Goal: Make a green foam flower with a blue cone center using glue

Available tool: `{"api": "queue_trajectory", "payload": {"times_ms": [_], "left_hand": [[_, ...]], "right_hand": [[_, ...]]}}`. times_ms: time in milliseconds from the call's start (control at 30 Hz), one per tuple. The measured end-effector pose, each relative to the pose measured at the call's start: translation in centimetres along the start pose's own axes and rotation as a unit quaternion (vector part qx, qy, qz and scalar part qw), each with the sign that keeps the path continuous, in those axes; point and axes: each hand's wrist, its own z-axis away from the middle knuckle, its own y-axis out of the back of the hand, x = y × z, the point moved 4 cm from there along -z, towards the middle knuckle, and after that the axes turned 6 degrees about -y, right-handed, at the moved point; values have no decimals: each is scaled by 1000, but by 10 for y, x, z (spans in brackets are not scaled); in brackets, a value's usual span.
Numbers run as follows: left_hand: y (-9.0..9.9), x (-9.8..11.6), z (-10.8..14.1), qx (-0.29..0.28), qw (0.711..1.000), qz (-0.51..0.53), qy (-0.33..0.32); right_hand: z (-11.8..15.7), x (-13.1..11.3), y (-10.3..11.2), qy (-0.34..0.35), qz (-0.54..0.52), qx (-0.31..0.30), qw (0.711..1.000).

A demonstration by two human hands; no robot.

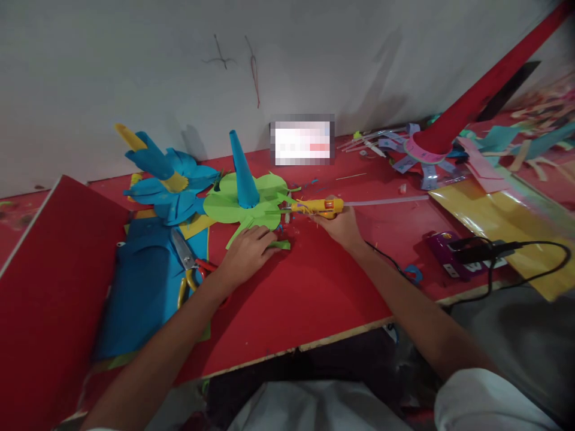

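Note:
My right hand (344,227) is wrapped round a yellow glue gun (320,207), its nozzle pointing left at the edge of a green paper flower (220,203). A long translucent glue stick (390,200) runs out of the gun's back end. My left hand (251,251) has its fingers curled over the flower's near petals, gripping the paper; its fingertips are partly hidden. From the flower's middle rises a blue paper cone (244,176), upright with a slight lean. Below and left of the flower lie scissors (184,251) with yellow and red handles.
Behind on the left stands a blue paper flower (173,185) with a yellow-tipped stem. Blue sheets (139,287) lie beside a red board (58,269). On the right are a purple power strip (449,251) with black cables, yellow sheets (503,221) and a tall red cone (485,90).

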Motion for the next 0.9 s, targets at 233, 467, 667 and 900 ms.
{"api": "queue_trajectory", "payload": {"times_ms": [233, 467, 667, 900], "left_hand": [[-2, -13, 1, 74, 991, 109, 25], [-2, -21, -2, 90, 967, 225, 83], [-1, -26, 0, 102, 953, 256, 126], [7, -20, -3, 119, 955, 255, 92]], "right_hand": [[-3, -2, 7, 2, 159, 12, 987], [-3, -6, 3, 34, 260, -17, 965], [-1, -5, 6, 56, 227, -91, 968], [5, -11, 4, 118, 208, -162, 958]]}}
